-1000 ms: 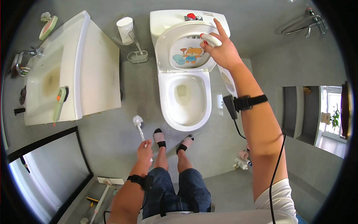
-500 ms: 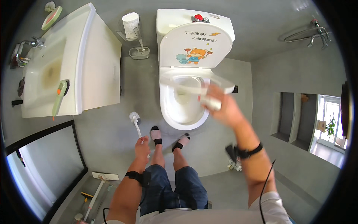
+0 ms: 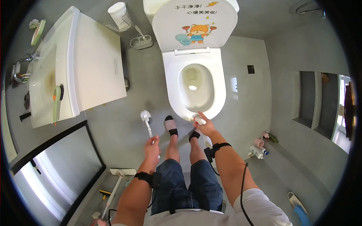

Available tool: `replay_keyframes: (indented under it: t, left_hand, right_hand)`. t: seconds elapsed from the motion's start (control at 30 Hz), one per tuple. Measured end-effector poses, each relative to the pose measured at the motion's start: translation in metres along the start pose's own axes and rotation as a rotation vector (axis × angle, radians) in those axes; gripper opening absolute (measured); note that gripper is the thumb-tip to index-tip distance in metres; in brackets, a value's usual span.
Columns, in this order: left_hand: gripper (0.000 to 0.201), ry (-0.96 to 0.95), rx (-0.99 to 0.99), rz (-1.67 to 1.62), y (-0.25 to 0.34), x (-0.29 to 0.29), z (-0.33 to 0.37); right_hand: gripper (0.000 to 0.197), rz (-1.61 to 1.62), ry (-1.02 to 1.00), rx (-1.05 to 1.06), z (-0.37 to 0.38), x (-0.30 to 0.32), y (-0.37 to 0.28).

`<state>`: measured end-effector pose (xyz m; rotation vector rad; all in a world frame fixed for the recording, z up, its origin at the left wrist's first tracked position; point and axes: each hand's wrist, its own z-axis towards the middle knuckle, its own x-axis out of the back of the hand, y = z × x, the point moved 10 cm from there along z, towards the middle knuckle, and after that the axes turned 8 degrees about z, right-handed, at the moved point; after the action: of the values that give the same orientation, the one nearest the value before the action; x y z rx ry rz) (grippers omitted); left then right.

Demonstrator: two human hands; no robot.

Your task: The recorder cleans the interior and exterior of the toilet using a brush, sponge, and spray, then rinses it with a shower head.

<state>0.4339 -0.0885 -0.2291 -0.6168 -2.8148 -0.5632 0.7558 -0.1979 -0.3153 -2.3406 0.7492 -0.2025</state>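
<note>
My left hand (image 3: 152,148) is closed round the handle of a white toilet brush (image 3: 147,122), its round bristle head pointing away from me over the floor. At the front rim of the toilet seat (image 3: 172,90), my right hand (image 3: 206,127) grips a small white bottle (image 3: 199,121) with a red part; much of it is hidden by the fingers. The seat ring lies down on the toilet bowl (image 3: 205,88). A white patch shows inside the bowl. Upright behind the seat stands the lid (image 3: 222,28), with a cartoon animal printed on it.
To the left stands a white washbasin cabinet (image 3: 98,60) with a green-handled brush (image 3: 57,103) on the basin's edge. A grey brush holder (image 3: 141,42) sits left of the toilet. Several bottles (image 3: 256,152) stand by the right ledge. A glass door panel (image 3: 56,165) is at lower left.
The seat ring, half raised and blurred before, now rests on the bowl. My right hand has come down toward me to the seat's front. The view has shifted; my left hand still holds the brush.
</note>
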Motion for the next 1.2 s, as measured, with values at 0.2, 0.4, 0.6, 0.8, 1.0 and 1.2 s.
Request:
replay_keyframes:
  t: [0.2,0.4,0.6,0.8,1.0,1.2]
  left_hand:
    - [0.032,0.034,-0.004,0.007,-0.011,0.012,-0.003]
    - [0.030,0.077,-0.076,0.054,-0.010,0.011,0.005]
    - [0.031,0.080,-0.103,0.022,-0.004,0.012,0.002]
    - [0.032,0.073,-0.103,0.004,-0.012,0.022,0.007]
    - [0.033,0.057,-0.101,0.025,-0.018,0.019,0.015]
    - [0.031,0.069,-0.135,0.098,-0.011,0.017,0.014]
  right_hand:
    - [0.041,0.034,0.115,0.287,-0.035,-0.009,-0.138]
    - [0.047,-0.342,0.320,0.077,-0.017,-0.012,-0.242]
    - [0.048,-0.350,0.236,0.299,-0.009,-0.052,-0.268]
    - [0.049,-0.443,0.429,0.341,-0.019,-0.059,-0.300]
    - [0.050,-0.287,0.369,0.318,0.001,-0.016,-0.277]
    - [0.043,-0.241,0.738,0.287,-0.019,0.074,-0.262]
